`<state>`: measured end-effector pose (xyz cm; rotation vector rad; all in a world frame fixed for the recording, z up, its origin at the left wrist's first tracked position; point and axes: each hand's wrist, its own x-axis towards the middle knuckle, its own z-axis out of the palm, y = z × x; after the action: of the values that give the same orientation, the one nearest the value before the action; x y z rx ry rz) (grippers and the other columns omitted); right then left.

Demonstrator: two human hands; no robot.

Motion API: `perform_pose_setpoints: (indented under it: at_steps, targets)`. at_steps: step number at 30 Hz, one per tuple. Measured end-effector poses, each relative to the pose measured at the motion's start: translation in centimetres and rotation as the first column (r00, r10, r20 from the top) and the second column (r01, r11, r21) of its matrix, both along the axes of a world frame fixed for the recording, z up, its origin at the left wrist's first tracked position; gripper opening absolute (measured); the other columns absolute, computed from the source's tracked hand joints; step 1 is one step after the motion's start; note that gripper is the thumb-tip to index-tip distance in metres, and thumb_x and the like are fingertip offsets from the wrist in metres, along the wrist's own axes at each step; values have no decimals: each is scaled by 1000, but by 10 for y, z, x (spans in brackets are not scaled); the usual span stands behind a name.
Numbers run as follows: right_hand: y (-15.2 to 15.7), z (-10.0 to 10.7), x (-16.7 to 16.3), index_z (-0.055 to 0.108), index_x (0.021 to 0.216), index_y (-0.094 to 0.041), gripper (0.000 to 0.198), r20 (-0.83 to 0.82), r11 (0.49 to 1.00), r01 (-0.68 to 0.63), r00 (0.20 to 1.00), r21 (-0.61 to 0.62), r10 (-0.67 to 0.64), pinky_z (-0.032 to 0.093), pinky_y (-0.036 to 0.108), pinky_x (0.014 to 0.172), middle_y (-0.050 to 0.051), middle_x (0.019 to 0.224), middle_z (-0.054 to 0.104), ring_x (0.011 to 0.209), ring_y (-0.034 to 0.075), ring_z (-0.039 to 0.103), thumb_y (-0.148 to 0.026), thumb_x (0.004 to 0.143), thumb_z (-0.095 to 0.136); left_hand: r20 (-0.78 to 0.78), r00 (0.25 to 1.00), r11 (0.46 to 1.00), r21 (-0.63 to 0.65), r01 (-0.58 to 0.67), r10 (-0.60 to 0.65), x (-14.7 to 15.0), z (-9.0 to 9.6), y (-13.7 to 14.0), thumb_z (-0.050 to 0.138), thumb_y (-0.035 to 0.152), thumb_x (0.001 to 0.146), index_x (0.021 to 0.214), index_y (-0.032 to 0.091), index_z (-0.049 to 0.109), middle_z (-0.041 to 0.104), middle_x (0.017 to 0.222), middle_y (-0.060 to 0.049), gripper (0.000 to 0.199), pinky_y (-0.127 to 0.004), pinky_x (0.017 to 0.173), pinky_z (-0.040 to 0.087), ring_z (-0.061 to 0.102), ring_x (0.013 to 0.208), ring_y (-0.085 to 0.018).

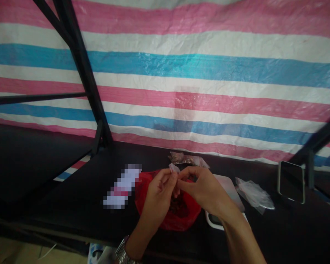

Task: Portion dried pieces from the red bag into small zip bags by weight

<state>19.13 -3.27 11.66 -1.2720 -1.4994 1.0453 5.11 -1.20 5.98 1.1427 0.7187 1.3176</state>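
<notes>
My left hand (161,187) pinches a small clear plastic bag (174,168) between thumb and fingers. Its top edge sticks up above the fingertips. From the other side, my right hand (205,187) is closed with thumb and forefinger at the same small bag. Both hands are over an open red plastic bag (180,223), which has dark brownish bits (177,206) inside. Fingers hide most of the small bag, so its contents cannot be made out. Partly behind my right hand and forearm lies a white and grey weighing scale (227,183).
Small bags with brownish contents (185,159) lie behind the hands. A pile of flat clear bags (255,194) and a phone (291,182) are at right. A blurred-out pale item (123,187) lies left on the black table (77,205). Black metal posts (85,69) stand before a striped sheet (209,66).
</notes>
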Motion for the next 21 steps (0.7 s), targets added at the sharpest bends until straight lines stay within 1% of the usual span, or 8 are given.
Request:
perform_pose_setpoints:
  at_steps: [3, 7, 10, 13, 15, 17, 19, 21]
  targets:
    - [-4, 2, -2, 76, 71, -22, 16, -53, 998, -38, 998, -44, 35, 56, 30, 67, 1, 68, 77, 67, 19, 71, -34, 81, 79, 33, 999, 1000, -4, 29, -29, -5, 3, 0, 84, 65, 80, 81, 20, 64, 62, 62, 5, 49, -20, 55, 46, 57, 56, -10]
    - [-5, 6, 5, 76, 77, -20, 16, -143, 982, -152, 980, -113, 135, 55, 29, 77, 2, 78, 77, 77, 19, 71, -34, 79, 81, 6, 999, 996, 68, 50, -51, -13, 6, -2, 81, 65, 84, 73, 20, 60, 61, 61, 5, 51, -20, 56, 43, 55, 56, -9]
    - [-6, 5, 3, 73, 73, -21, 11, -114, 993, -70, 992, -96, 58, 49, 26, 70, -1, 73, 71, 72, 16, 64, -30, 79, 75, -76, 997, 988, 151, 32, -21, -16, 8, -4, 78, 60, 89, 72, 20, 61, 59, 61, 5, 47, -20, 56, 44, 53, 57, -9]
    - [-4, 2, -4, 68, 69, -23, 11, -83, 996, 47, 995, -71, -53, 42, 26, 61, -3, 67, 63, 64, 15, 57, -29, 78, 69, -161, 986, 984, 175, -15, 44, -17, 7, -5, 72, 51, 93, 71, 20, 60, 59, 62, 4, 40, -21, 56, 44, 54, 57, -10]
    - [-2, 1, -8, 63, 64, -24, 16, -36, 983, 180, 983, -19, -181, 41, 28, 59, -4, 63, 59, 61, 16, 55, -30, 79, 64, -216, 971, 984, 161, -71, 105, -16, 5, -5, 72, 46, 91, 68, 21, 59, 57, 60, 4, 37, -21, 54, 43, 53, 55, -10]
    - [0, 1, -9, 59, 61, -25, 18, 40, 948, 311, 949, 65, -314, 41, 29, 60, -3, 62, 58, 62, 17, 55, -28, 78, 63, -254, 957, 984, 143, -105, 139, -15, 4, -5, 75, 43, 87, 65, 21, 59, 56, 57, 5, 35, -20, 52, 40, 51, 53, -10]
    - [1, -1, -9, 61, 65, -25, 13, 101, 930, 352, 927, 110, -363, 43, 30, 62, -2, 64, 60, 64, 18, 58, -28, 78, 63, -236, 964, 989, 106, -100, 122, -14, 3, -6, 79, 44, 83, 65, 20, 59, 58, 58, 4, 35, -20, 51, 42, 52, 52, -10]
    - [1, -5, -8, 62, 73, -24, 9, 115, 936, 330, 932, 125, -344, 46, 31, 64, -1, 69, 65, 67, 20, 62, -29, 81, 62, -141, 989, 999, 23, -43, 46, -14, 6, -5, 83, 49, 79, 67, 21, 59, 63, 62, 3, 39, -22, 53, 49, 59, 55, -12]
